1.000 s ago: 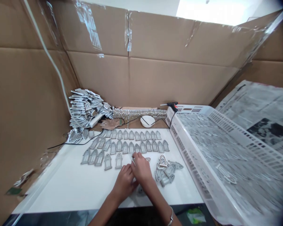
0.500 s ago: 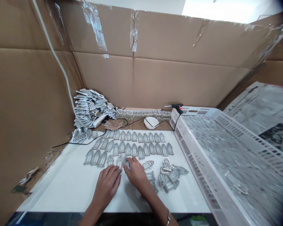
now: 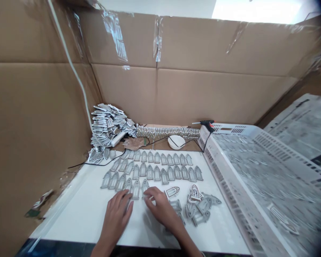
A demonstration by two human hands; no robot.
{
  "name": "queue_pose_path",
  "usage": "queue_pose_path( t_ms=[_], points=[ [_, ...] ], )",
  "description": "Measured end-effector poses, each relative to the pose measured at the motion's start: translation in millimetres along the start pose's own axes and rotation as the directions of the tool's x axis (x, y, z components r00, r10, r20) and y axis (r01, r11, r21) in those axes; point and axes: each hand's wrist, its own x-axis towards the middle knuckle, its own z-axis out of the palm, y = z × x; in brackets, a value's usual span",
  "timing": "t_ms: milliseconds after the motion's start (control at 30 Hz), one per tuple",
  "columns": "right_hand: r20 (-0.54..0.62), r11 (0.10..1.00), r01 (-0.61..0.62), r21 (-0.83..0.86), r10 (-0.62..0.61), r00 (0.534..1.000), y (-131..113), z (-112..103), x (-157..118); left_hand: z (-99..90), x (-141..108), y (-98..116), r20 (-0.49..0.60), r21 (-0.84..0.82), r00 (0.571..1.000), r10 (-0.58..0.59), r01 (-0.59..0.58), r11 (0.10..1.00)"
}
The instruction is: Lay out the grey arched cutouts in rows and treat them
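Note:
My left hand [image 3: 117,213] lies on the white board with its fingers stretched, the fingertips against the lower ends of two grey arched window-shaped pieces [image 3: 136,189] in the front row. To its right, my right hand [image 3: 160,206] has thumb and forefinger closed at the lower edge of another grey arched piece [image 3: 144,186]. That piece stands a little apart from its neighbour. Behind both hands, similar pieces lie in rows, points away from me. By my right forearm is a loose heap of grey pieces [image 3: 200,210]; a white-and-brown arched piece [image 3: 194,192] rests on top.
A white plastic crate [image 3: 222,171] full of pieces borders the board on the right, with a glue gun [image 3: 207,125] on its corner. A white bowl [image 3: 176,142], cables and a tall stack of pieces [image 3: 109,125] sit at the back, before cardboard walls [image 3: 189,96].
The view has shifted slightly. The middle front piece has moved left against its neighbour, and the piece at my right fingers now shows more fully. Both hands have drawn back a little.

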Motion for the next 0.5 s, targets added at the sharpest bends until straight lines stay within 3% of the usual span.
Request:
queue_pose_path(
  t_ms=[100, 200, 267, 367, 500],
  points=[
    [-0.089, 0.979, -0.102, -0.174, 0.088, 0.992, 11.1, -20.7, -9.8, 0.8, 6.6, 6.7, 0.019, -0.041, 1.0, 0.003, -0.002, 0.999],
    [-0.177, 0.851, -0.291, -0.438, 0.236, 0.956, 24.3, -40.2, -21.6, 4.5, 22.8, 24.5, 0.053, -0.116, 0.996, 0.073, -0.066, 0.991],
    [-0.181, 0.787, -0.342, -0.513, 0.291, 0.939, 30.8, -48.5, -28.6, 9.2, 38.5, 42.1, 0.102, -0.168, 0.983, 0.152, -0.134, 0.977],
    [-0.141, 0.794, -0.306, -0.524, 0.274, 0.951, 35.0, -53.6, -38.0, 19.1, 64.8, 72.1, 0.246, -0.231, 0.942, 0.231, -0.174, 0.957],
    [-0.078, 0.812, -0.173, -0.557, 0.156, 0.985, 36.3, -54.7, -48.4, 36.5, 91.7, 104.6, 0.414, -0.222, 0.879, 0.239, -0.157, 0.962]
  ],
)
